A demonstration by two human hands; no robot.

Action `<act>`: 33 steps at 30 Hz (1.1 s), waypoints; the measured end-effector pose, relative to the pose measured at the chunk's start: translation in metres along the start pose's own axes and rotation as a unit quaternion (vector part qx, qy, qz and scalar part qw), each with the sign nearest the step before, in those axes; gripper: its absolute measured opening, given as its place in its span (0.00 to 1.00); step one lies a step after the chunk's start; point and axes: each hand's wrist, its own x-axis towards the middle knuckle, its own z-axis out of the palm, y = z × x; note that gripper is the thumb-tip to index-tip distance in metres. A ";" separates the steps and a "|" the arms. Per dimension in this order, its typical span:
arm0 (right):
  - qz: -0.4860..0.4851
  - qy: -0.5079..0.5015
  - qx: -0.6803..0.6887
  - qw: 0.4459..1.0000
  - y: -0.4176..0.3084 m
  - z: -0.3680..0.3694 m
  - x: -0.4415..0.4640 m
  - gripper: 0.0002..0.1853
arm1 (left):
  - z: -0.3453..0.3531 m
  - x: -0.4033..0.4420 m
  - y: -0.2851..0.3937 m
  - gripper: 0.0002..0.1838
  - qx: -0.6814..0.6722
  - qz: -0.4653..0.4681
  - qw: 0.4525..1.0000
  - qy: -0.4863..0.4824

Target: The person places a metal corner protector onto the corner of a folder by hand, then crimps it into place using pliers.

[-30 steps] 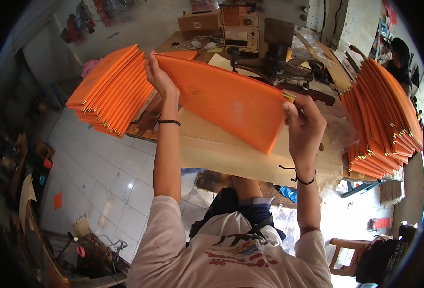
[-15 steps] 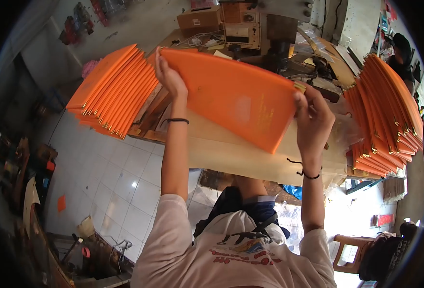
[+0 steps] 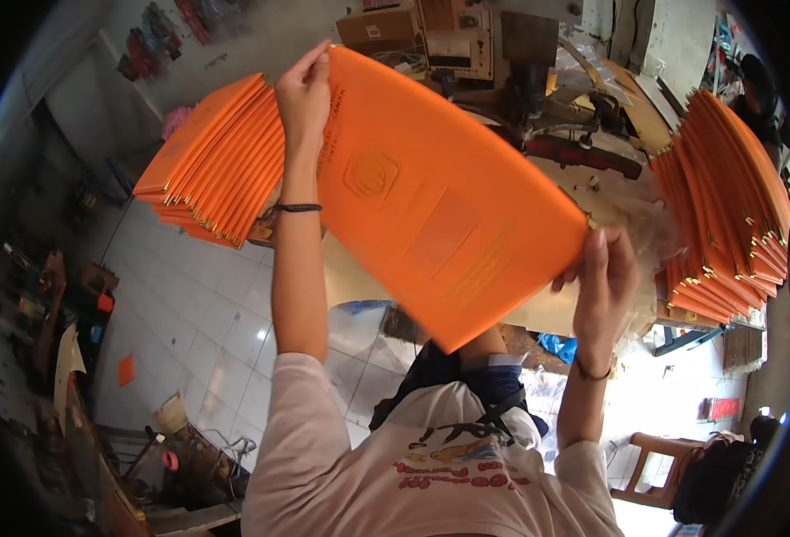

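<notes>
An orange folder [image 3: 439, 206] with an emblem and printed lines on its face is held up, tilted, over the work table. My left hand [image 3: 305, 100] pinches its upper left corner. At the right corner my right hand [image 3: 605, 273] has its fingers behind the edge and its thumb near the front. One stack of orange folders with metal corners [image 3: 225, 161] lies left of the held folder, and another stack [image 3: 721, 215] lies to the right.
A dark metal press [image 3: 529, 98] stands behind the folder, with a cardboard box [image 3: 377, 29] at the back left. Brown paper [image 3: 350, 277] and clear plastic cover the table. A wooden chair [image 3: 654, 470] is at the lower right. Part of another person [image 3: 757, 89] shows far right.
The folder has been raised and turned so its printed face shows more fully. My left hand has gone up with its corner, and my right hand has moved lower and slightly right.
</notes>
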 end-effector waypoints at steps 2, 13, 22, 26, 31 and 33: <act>0.062 0.012 0.042 0.997 0.017 -0.004 -0.030 0.15 | 0.005 0.000 -0.030 0.15 0.056 0.044 0.994 -0.087; 0.285 0.042 0.145 0.946 0.078 -0.002 -0.096 0.13 | 0.024 -0.087 -0.127 0.14 0.267 -0.045 0.933 -0.235; 0.273 0.065 0.040 0.959 0.094 0.002 -0.074 0.14 | 0.049 -0.087 -0.181 0.14 0.306 0.047 0.907 -0.284; 0.288 0.070 0.026 0.955 0.097 0.009 -0.076 0.15 | 0.048 -0.082 -0.192 0.14 0.336 0.049 0.893 -0.297; 0.321 0.036 0.025 0.946 0.094 0.000 -0.074 0.16 | 0.053 -0.085 -0.163 0.12 0.305 -0.041 0.907 -0.288; 0.324 0.013 0.033 0.945 0.092 -0.004 -0.075 0.16 | 0.053 -0.085 -0.170 0.13 0.313 0.021 0.910 -0.272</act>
